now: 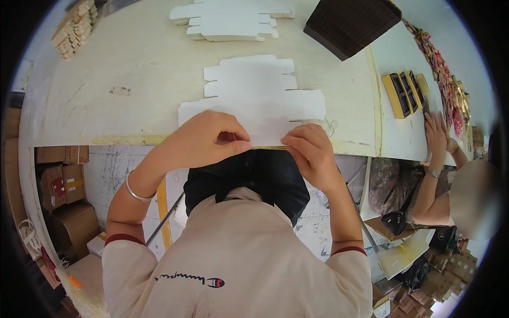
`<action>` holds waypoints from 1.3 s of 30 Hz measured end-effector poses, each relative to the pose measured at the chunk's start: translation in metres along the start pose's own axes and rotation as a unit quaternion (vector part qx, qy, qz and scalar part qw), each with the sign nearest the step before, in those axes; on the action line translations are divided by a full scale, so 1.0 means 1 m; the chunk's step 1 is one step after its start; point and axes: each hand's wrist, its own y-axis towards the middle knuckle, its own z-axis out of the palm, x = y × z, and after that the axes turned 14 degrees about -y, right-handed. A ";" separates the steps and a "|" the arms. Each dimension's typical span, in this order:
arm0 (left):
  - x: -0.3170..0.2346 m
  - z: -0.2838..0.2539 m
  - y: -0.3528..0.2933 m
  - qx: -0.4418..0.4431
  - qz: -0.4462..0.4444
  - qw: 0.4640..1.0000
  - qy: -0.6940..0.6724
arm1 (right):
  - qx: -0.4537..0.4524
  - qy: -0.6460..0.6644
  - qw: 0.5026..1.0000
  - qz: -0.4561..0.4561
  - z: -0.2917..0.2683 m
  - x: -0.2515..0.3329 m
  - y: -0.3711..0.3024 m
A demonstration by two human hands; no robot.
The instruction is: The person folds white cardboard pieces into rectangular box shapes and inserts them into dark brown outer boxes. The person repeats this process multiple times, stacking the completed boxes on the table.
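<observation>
A flat white die-cut carton blank (254,100) lies on the pale desk (132,74), its near edge at the desk's front edge just ahead of the person. The left hand (209,139) is curled over that near edge at the blank's left part, fingertips and thumb pressed together pinching the card. The right hand (310,148) grips the same edge further right, fingers bent down on the card, thumb underneath out of sight. The rest of the blank stretches away from both hands toward the middle of the desk. Further back lies a stack of similar white blanks (230,21), with a dark brown stack (350,21) to its right. At the right, another person's hand (436,132) rests near yellow trays (405,93)
</observation>
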 end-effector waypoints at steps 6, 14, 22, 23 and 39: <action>-0.004 -0.015 0.015 0.069 -0.054 0.996 0.029 | 0.009 -0.016 1.000 0.007 -0.004 0.005 -0.001; -0.009 -0.023 0.025 0.110 -0.113 0.987 0.027 | -0.043 -0.173 0.983 -0.029 0.013 0.006 -0.013; -0.001 -0.020 0.025 0.087 -0.082 0.993 0.008 | -0.052 -0.210 0.976 -0.019 0.031 0.009 -0.035; -0.002 -0.021 0.025 0.087 -0.092 0.992 0.015 | -0.053 -0.212 0.976 -0.021 0.031 0.009 -0.036; -0.048 -0.116 -0.159 -0.760 0.394 0.497 0.145 | 0.046 -0.066 0.986 -0.147 0.000 0.022 0.073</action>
